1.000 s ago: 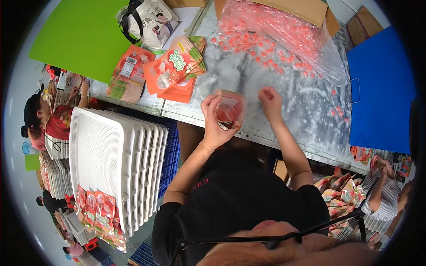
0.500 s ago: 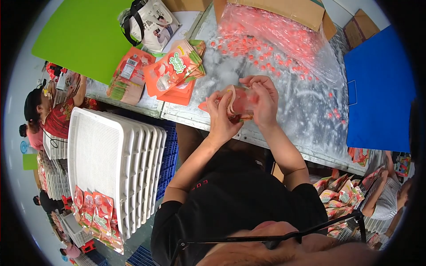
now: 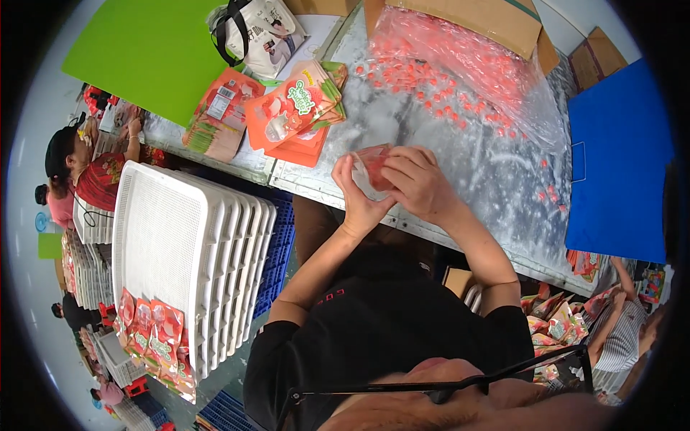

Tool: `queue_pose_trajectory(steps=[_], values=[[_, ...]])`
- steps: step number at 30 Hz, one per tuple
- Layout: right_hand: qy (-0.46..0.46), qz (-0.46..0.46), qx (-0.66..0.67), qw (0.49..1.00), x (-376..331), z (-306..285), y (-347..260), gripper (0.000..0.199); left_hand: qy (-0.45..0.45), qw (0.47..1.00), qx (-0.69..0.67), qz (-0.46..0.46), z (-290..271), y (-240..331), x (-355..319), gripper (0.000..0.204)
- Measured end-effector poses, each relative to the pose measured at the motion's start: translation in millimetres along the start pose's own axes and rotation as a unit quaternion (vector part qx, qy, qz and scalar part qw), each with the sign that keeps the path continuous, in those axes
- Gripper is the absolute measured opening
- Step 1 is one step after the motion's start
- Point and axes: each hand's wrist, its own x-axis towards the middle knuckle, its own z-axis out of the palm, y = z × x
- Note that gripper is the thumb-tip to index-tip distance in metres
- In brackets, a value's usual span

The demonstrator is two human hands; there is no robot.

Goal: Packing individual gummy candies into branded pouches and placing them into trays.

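- Both hands close on one small clear pouch [image 3: 372,169] with red pieces inside, held just above the near edge of the table [image 3: 460,179].
- The left hand [image 3: 357,199] cups the pouch from below to steady it; the right hand [image 3: 417,183] wraps over the top, its grip narrow, seemingly pinching the opening.
- Just beyond, loose red pieces [image 3: 431,93] lie on a clear plastic sheet [image 3: 496,79], within reach.
- Orange printed bags [image 3: 295,108] are stacked to the left.
- White trays [image 3: 194,251] stand by the left elbow.
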Motion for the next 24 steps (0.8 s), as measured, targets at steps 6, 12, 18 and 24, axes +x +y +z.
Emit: queue_pose_trajectory(steps=[6, 12, 18, 24], values=[[0.016, -0.080, 0.004, 0.997, -4, -31, 5, 0.013, -0.172, 0.981, -0.069, -0.049, -42, -8, 35, 0.123], [-0.001, -0.114, -0.032, 0.993, 4, -21, -4, 0.018, -0.378, 0.861, -0.258, -0.221, -42, -18, 56, 0.062], [-0.150, -0.038, -0.036, 0.987, -3, -11, -14, 0.022, -0.320, 0.883, -0.300, -0.167, -27, -13, 30, 0.071], [-0.326, 0.030, 0.031, 0.944, 15, -18, -4, 0.022, -0.309, 0.856, -0.330, -0.249, -20, -3, 26, 0.041]])
